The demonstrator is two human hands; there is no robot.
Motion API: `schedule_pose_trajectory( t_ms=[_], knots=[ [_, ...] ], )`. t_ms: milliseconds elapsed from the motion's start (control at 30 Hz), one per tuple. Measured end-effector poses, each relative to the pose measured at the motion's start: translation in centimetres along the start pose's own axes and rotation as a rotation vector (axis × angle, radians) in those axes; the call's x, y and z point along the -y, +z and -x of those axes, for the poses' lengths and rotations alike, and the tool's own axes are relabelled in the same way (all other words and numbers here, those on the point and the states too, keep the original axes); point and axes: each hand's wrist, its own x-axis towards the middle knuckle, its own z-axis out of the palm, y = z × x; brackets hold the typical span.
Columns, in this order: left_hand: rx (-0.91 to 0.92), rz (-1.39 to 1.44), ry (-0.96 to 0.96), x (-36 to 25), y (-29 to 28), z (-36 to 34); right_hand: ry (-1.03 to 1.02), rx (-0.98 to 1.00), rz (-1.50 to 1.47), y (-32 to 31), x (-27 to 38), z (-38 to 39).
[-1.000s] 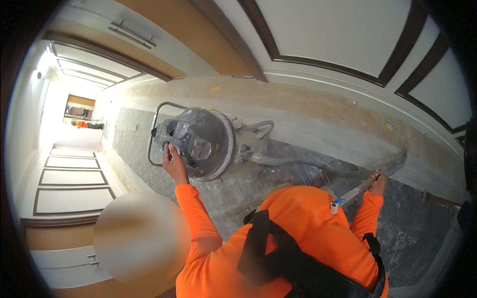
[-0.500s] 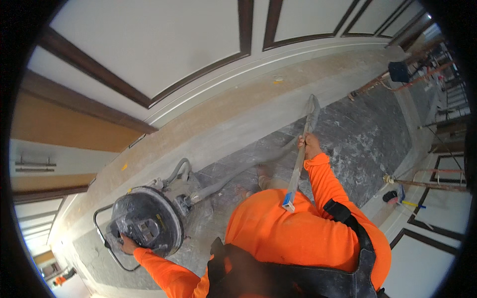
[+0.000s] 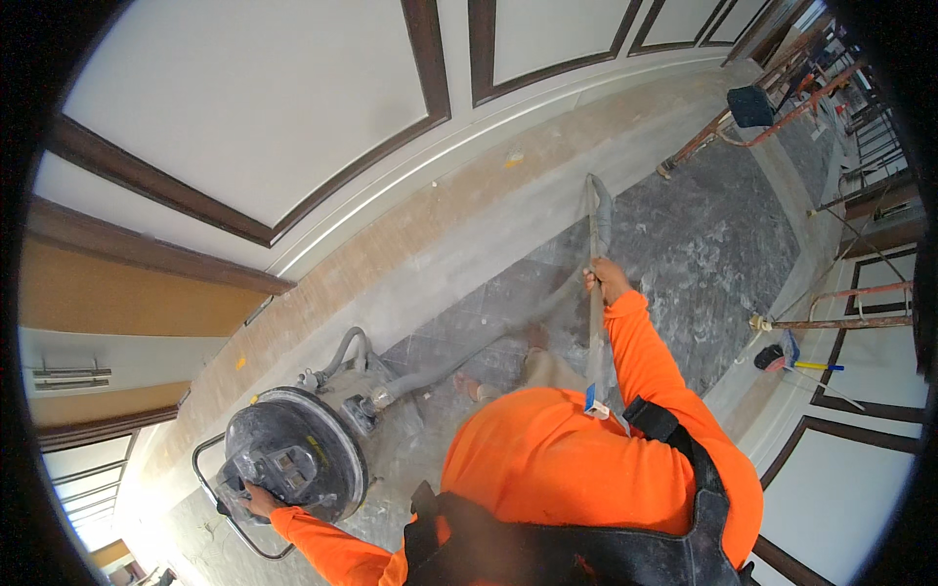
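From up here I look straight down on an orange-sleeved torso with dark harness straps (image 3: 674, 439) across the back. My left hand (image 3: 262, 500) is out at the lower left, resting on the top of a round, dusty vacuum (image 3: 293, 455); the fingers lie over the edge of its lid beside a small control block, but I cannot tell whether they are closed around anything. The vacuum stands on the floor (image 3: 684, 244) near the wall, with a thin metal loop handle (image 3: 210, 488) curving round its far side. A grey hose (image 3: 469, 352) leaves the vacuum's side and runs across the floor toward the upper right.

My right hand (image 3: 606, 281) is closed in a fist around a long pale wand (image 3: 596, 322), gripping it about midway. The wand runs nearly vertical in the picture: its upper end meets the hose's nozzle (image 3: 600, 200) on the floor, and its lower end, marked with a small blue tag (image 3: 592, 400), crosses over my right shoulder.

The floor here is dark grey stone smeared with pale dust, with a cleaner beige strip along the wall (image 3: 244, 107), which has white panels framed in dark wood. At the far right stand orange-red metal stands (image 3: 831, 303), and a blue-headed tool with a yellow shaft (image 3: 791, 359) lies just beside them.
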Motion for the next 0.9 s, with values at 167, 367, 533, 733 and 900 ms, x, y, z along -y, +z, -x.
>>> schedule_pose_trajectory(
  t_ms=[167, 367, 533, 733, 900],
  knots=[
    [-0.051, -0.094, 0.069, -0.1, 0.6, 0.5, 0.001, -0.051, 0.023, 1.1, 3.0, 3.6],
    [-0.039, -0.167, -0.067, 1.9, -0.2, -2.4, -0.090, -0.114, -0.009, 2.7, 3.6, 7.6],
    [0.046, -0.041, -0.231, 2.1, 0.2, -2.9, -0.117, -0.028, 0.074, 1.9, 3.9, 8.2],
    [0.106, -0.172, -0.108, 2.5, -0.4, -3.6, -0.215, 0.071, 0.161, 0.3, 2.2, 5.3],
    [0.050, 0.084, -0.242, -0.1, -1.9, -0.3, -0.160, -0.024, 0.184, 4.0, 3.1, 8.2]
  ],
)
